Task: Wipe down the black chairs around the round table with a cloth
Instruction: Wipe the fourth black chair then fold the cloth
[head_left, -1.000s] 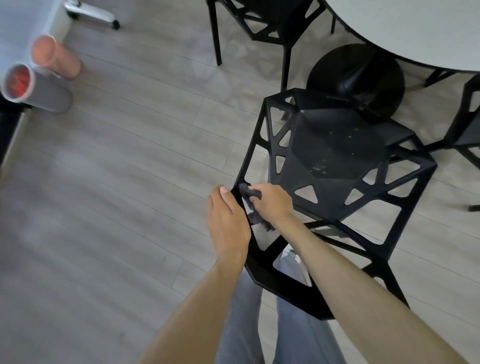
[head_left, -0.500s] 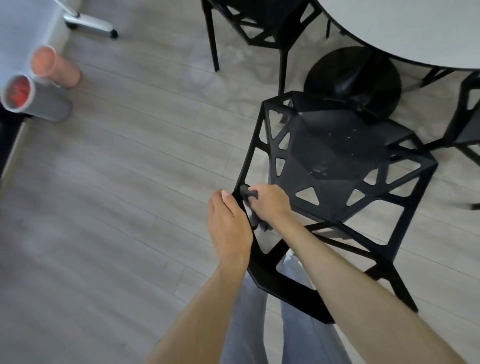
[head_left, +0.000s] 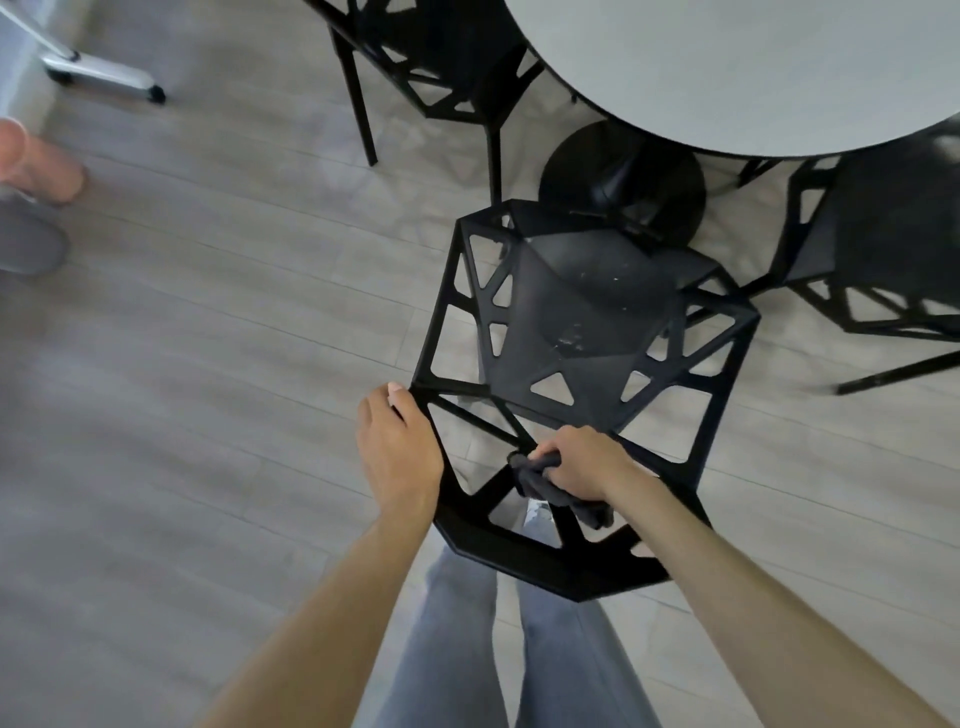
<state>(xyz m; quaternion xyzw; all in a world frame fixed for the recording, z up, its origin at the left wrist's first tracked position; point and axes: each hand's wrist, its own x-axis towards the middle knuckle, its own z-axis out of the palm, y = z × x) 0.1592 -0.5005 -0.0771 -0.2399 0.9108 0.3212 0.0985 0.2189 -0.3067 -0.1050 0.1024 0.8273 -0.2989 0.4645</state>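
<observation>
We are standing right behind the nearest black chair (head_left: 582, 332), looking down over its backrest, with our jeans-clad legs (head_left: 457, 649) just below the lower edge of the frame. The chair is sitting on the wood floor (head_left: 208, 364) with its front edge pointing at the black pedestal base (head_left: 623, 176) of the round table (head_left: 753, 67), close to it but not under the tabletop. Its seat is showing pale specks near the middle.

Our right hand (head_left: 587, 462) is curling tightly around a dark grey cloth (head_left: 550, 488), pressing it against a strut of the open backrest lattice where the bars are meeting; a loose end of the cloth is hanging down below the fist. Our left hand (head_left: 397, 452) is gripping the left edge of the backrest frame, thumb lying along the outer bar and fingers wrapping around it out of sight.

Two more black chairs are flanking the table: one (head_left: 431, 67) at the top, its legs reaching toward us, and one (head_left: 883, 244) on the right, its nearest leg coming close to our chair's front right corner. To the left, the floor is lying open as a wide stretch, running out to a wheeled white stand leg (head_left: 104, 78) and two blurred cylinders, pink (head_left: 36, 161) and grey (head_left: 26, 239), at the far left edge.
</observation>
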